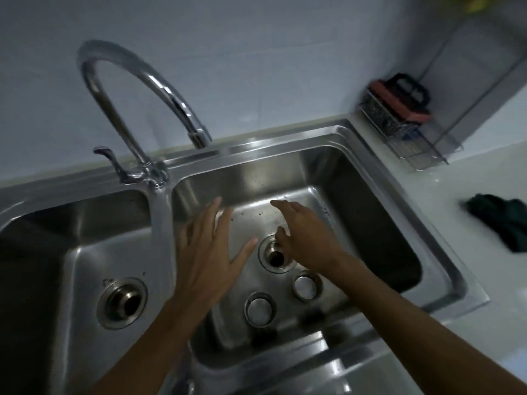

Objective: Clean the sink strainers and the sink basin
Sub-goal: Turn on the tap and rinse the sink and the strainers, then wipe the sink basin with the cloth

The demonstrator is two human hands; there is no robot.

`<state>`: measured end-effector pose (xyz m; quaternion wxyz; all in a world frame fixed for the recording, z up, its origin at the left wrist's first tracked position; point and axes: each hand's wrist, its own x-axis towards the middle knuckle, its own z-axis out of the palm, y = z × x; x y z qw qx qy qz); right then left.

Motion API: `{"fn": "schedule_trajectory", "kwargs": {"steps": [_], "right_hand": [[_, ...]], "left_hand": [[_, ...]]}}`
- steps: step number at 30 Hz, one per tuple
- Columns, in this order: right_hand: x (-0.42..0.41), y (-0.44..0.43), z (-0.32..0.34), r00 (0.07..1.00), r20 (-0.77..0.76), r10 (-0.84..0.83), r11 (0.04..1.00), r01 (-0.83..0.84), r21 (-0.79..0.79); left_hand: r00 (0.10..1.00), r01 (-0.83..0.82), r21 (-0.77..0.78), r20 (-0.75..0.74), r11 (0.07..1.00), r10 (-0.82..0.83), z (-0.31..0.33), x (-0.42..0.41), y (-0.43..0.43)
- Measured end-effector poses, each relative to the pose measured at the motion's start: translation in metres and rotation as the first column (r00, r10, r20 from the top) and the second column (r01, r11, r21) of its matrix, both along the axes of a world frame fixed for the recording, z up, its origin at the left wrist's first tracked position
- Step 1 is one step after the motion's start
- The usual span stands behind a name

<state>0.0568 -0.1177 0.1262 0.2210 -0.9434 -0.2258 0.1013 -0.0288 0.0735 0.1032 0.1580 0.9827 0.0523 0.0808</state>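
Observation:
A steel double sink fills the view. In the right basin (368, 223) two round strainers lie on the floor near the front: one (259, 310) at the left, the other (305, 287) to its right. The right drain hole (276, 258) is uncovered. My left hand (209, 252) hovers flat over the basin, fingers spread, holding nothing. My right hand (306, 238) reaches past the drain with fingers extended, also holding nothing. The left basin (82, 252) has its own uncovered drain (122, 302).
A curved chrome tap (137, 81) with a lever handle (112, 161) rises behind the divider, its spout over the right basin's back edge. A wire rack (410, 138) holding a red-and-black scrubber stands at the back right. A dark green cloth (504, 220) lies on the white counter.

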Motion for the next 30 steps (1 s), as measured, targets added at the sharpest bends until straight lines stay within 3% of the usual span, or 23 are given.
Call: {"fn": "schedule_trajectory", "kwargs": {"steps": [9,15,19,23,30], "right_hand": [[0.02,-0.239,0.041,0.976,0.108,-0.191,0.965,0.207,-0.16],[0.029,-0.371,0.031,0.91,0.207,-0.36,0.842,0.412,-0.349],[0.038,-0.409,0.018,0.924,0.144,-0.354,0.83,0.381,-0.406],[0.046,-0.415,0.006,0.935,0.089,-0.344,0.883,0.354,-0.308],[0.047,-0.388,0.015,0.913,0.226,-0.339,0.884,0.391,-0.257]], "left_hand": [[0.952,0.307,-0.046,-0.002,0.951,-0.307,-0.005,0.067,-0.228],[0.887,0.462,-0.067,0.049,0.884,-0.46,-0.013,0.087,-0.343],[0.894,0.448,-0.085,0.055,0.89,-0.445,-0.019,0.094,-0.379],[0.902,0.43,-0.063,0.002,0.901,-0.431,-0.023,0.093,-0.378],[0.92,0.388,0.004,-0.055,0.922,-0.387,-0.028,0.08,-0.342]]}}
